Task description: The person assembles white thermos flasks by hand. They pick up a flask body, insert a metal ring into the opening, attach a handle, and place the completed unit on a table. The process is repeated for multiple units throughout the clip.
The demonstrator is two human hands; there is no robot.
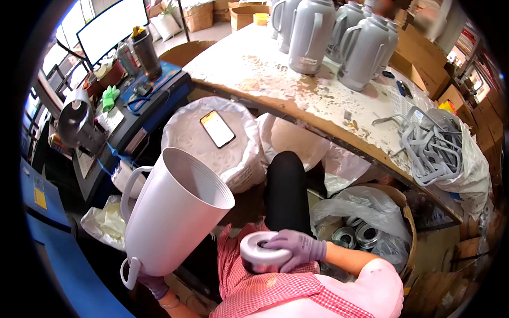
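Tilted toward the right, a large light-grey plastic jug body [175, 220] shows its wide open mouth and a looped side handle. At its lower end is my left hand [154, 286], in a purple glove and closed on the jug body; most of its fingers are hidden behind it. In front of my checked apron, my right hand [301, 250], also gloved, grips a round grey collar [259, 253] with a dark centre hole. The collar is apart from the jug body, to the right of its mouth.
Several grey jugs [313, 37] stand on the worn white table [254, 66]. Loose grey handles [432, 148] spill from a bag at its right end. A bag-lined box [408, 225] holds similar round parts. A phone [217, 129] lies on a white-wrapped bin [180, 124]. A desk with a monitor [113, 33] is left.
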